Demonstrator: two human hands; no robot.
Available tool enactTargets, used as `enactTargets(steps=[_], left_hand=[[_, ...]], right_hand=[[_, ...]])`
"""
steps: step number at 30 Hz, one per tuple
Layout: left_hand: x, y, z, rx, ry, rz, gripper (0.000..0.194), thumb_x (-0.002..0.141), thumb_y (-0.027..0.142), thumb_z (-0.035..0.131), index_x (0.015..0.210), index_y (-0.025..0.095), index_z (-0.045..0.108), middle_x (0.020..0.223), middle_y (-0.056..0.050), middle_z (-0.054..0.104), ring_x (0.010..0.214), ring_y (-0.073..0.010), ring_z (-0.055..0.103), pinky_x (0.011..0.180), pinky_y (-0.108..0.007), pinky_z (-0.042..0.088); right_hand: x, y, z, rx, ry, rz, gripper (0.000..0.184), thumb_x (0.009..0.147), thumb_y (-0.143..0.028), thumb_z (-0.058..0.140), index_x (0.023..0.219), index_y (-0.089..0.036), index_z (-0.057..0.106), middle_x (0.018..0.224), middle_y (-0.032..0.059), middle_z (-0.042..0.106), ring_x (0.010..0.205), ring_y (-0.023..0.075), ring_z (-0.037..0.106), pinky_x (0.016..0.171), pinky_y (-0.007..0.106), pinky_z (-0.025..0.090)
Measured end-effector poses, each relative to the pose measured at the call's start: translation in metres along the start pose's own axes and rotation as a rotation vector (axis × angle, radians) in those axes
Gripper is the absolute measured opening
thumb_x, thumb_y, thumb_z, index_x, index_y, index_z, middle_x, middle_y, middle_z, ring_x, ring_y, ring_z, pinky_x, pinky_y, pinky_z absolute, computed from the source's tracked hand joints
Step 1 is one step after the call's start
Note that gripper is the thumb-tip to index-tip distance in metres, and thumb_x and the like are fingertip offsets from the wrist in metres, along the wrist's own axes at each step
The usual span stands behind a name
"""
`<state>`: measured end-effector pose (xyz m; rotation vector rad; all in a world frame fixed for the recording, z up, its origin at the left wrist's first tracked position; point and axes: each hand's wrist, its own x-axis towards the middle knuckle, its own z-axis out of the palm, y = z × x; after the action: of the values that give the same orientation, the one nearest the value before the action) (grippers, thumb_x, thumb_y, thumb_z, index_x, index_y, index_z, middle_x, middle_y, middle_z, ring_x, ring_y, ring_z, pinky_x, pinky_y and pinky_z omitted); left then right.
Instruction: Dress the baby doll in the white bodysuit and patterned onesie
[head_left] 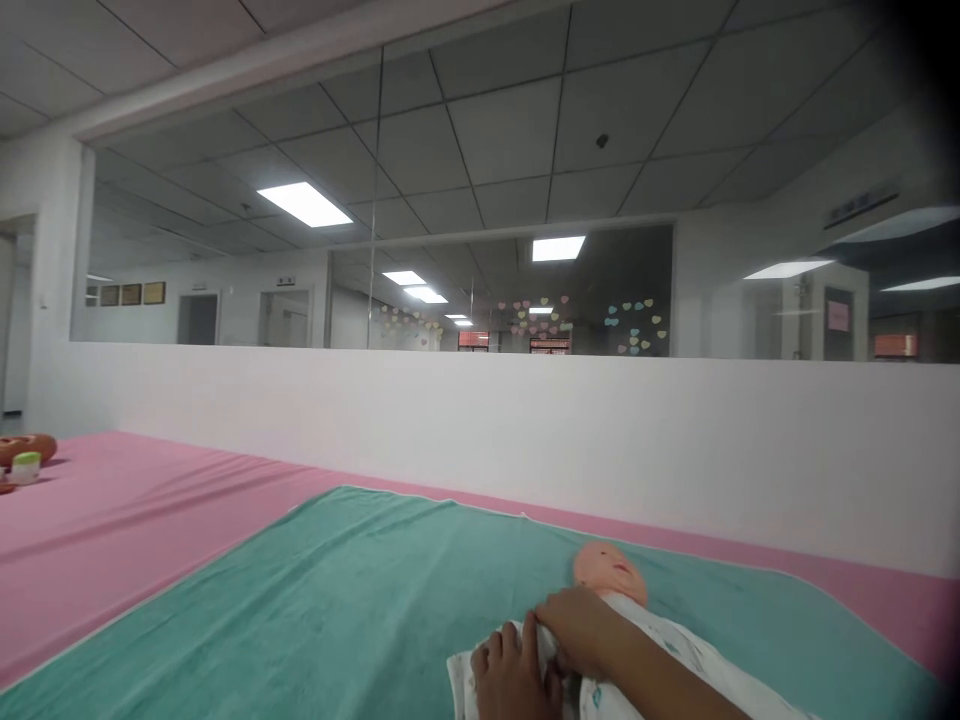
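Observation:
A baby doll [600, 566] lies face up on a teal blanket [360, 590], its head toward the wall. White cloth with a small print [697, 650] covers its body; whether this is a garment or a wrap I cannot tell. At the doll's side, my left hand [512, 672] has its fingers bent over the edge of the white cloth. My right hand [576, 628] reaches across the doll just below its head, fingers closed on the same cloth and close against my left fingertips. The doll's arms and legs are hidden.
The blanket is spread over a pink sheet [187, 490]. At the far left are a brown rounded object [34, 447] and a small jar with a green lid [26, 467]. A white wall [450, 420] with a wide window above it borders the far side.

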<state>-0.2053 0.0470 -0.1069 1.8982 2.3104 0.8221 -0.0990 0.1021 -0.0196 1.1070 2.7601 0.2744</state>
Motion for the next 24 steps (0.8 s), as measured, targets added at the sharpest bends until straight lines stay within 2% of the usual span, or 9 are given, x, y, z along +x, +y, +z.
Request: enactTargets(steps=[4,7,11,14,17,21,24], left_hand=[[-0.002,0.0,0.002,0.011,0.037,-0.023,0.055,0.079,0.042,0.045,0.133,0.031,0.041,0.121,-0.009,0.053,0.109,-0.03,0.045,0.09,-0.044,0.027],[-0.007,-0.001,-0.001,0.025,0.041,-0.018,0.056,0.082,0.046,0.039,0.135,0.029,0.037,0.122,-0.01,0.052,0.109,-0.0297,0.045,0.089,-0.044,0.028],[-0.015,-0.002,-0.005,0.015,0.072,0.041,0.057,0.085,0.052,0.031,0.138,0.027,0.033,0.117,-0.01,0.054,0.106,-0.0277,0.046,0.088,-0.043,0.028],[-0.017,-0.004,-0.002,0.013,0.132,0.06,0.059,0.086,0.053,0.031,0.137,0.025,0.034,0.115,-0.011,0.055,0.105,-0.0268,0.046,0.088,-0.042,0.027],[-0.017,-0.006,0.003,0.014,0.166,0.074,0.058,0.084,0.053,0.035,0.135,0.025,0.037,0.114,-0.01,0.056,0.103,-0.0268,0.046,0.087,-0.042,0.027],[-0.015,-0.01,0.007,-0.012,0.155,0.066,0.058,0.081,0.051,0.042,0.131,0.022,0.042,0.117,-0.01,0.055,0.107,-0.0284,0.044,0.089,-0.043,0.026],[-0.016,-0.013,0.005,-0.02,0.13,0.064,0.048,0.081,0.045,0.044,0.121,0.021,0.052,0.114,-0.009,0.056,0.106,-0.028,0.044,0.09,-0.042,0.027]], right_hand=[[-0.013,0.014,-0.004,0.024,0.027,-0.057,0.049,0.067,-0.051,0.059,0.109,-0.026,0.056,0.096,0.0099,0.064,0.081,0.0324,0.063,0.063,0.041,0.047],[-0.026,0.027,-0.009,0.056,0.066,-0.088,0.047,0.073,-0.058,0.051,0.112,-0.031,0.055,0.095,0.0071,0.063,0.083,0.0305,0.062,0.064,0.039,0.045],[-0.044,0.043,-0.017,0.091,0.078,-0.082,0.034,0.076,-0.053,0.05,0.103,-0.036,0.058,0.092,0.0036,0.061,0.083,0.0263,0.06,0.066,0.036,0.041],[-0.057,0.052,-0.024,0.09,0.094,-0.073,0.027,0.076,-0.048,0.051,0.098,-0.036,0.059,0.089,0.0025,0.06,0.083,0.0248,0.058,0.066,0.034,0.039],[-0.065,0.059,-0.029,0.086,0.101,-0.068,0.027,0.076,-0.047,0.05,0.097,-0.033,0.059,0.087,0.0026,0.059,0.081,0.0234,0.057,0.067,0.034,0.039],[-0.069,0.063,-0.032,0.083,0.099,-0.046,0.029,0.076,-0.047,0.051,0.099,-0.032,0.059,0.086,0.0025,0.058,0.079,0.0229,0.057,0.067,0.034,0.038],[-0.071,0.064,-0.035,0.076,0.103,-0.047,0.029,0.076,-0.048,0.051,0.101,-0.034,0.058,0.087,0.0021,0.059,0.079,0.0237,0.057,0.067,0.034,0.038]])
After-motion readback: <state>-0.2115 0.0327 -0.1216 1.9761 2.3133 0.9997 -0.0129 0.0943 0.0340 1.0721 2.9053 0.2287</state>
